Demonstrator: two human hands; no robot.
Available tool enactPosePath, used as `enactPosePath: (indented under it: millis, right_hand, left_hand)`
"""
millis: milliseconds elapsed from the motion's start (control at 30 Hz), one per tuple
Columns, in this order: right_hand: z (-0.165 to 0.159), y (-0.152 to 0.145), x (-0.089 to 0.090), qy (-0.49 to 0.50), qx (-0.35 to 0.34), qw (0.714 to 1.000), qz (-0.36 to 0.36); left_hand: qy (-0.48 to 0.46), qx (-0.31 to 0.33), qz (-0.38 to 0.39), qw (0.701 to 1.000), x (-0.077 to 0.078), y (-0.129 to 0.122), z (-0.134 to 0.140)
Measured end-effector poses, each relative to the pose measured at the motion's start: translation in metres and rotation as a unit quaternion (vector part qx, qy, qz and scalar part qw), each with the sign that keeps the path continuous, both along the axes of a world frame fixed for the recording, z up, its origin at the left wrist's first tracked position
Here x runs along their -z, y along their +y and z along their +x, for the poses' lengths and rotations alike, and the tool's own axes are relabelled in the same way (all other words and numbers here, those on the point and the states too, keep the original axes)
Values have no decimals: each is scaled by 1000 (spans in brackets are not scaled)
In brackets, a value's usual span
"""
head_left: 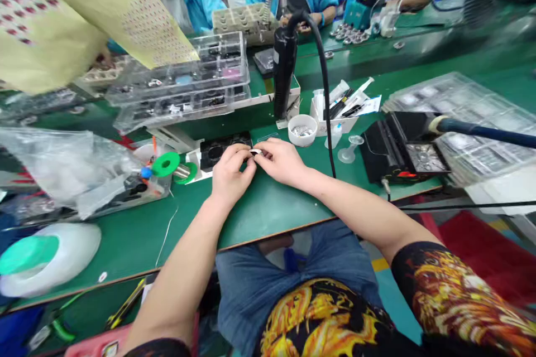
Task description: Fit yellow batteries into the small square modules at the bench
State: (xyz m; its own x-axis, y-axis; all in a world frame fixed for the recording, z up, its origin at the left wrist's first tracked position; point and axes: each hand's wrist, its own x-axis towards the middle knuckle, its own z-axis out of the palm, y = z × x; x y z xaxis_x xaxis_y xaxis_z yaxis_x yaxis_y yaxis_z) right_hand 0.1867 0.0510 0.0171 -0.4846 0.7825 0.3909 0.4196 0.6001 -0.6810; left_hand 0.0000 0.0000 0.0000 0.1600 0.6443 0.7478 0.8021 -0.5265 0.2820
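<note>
A small white piece (255, 151) is pinched between the fingertips of both hands over the green bench; its exact kind is too small to tell. My left hand (232, 172) is closed on its left side, thumb and index finger pressed together. From the right, my right hand (282, 160) grips the same piece. Just behind the hands lies a black holder (213, 152) on a white base, partly hidden by my left hand. A white round bowl (302, 130) with small metal parts stands beyond my right hand.
Left are a green solder spool (166, 164) and plastic bags (71, 162). A black upright tool with a cable (283, 72) stands behind the bowl. Right is a black soldering station (397, 148). Clear compartment boxes (184, 78) sit at the back; co-workers in blue work opposite.
</note>
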Motion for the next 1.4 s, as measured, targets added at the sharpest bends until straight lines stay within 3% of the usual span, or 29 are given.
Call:
enactPosePath:
  millis: [567, 900, 1233, 1400]
  right_hand:
    - [-3, -6, -2, 1, -7, 1000, -25]
    - [-3, -2, -2, 67, -5, 996, -59]
    - [-3, 3, 0, 66, 8, 994, -82]
    - [-2, 1, -3, 42, 16, 997, -68]
  left_hand:
    - [13, -39, 18, 999, 2, -1, 3]
    - [-27, -47, 2, 999, -4, 0, 4]
    - [-84, 3, -1, 996, -7, 0, 3]
    - [-31, -49, -2, 998, -6, 1, 0]
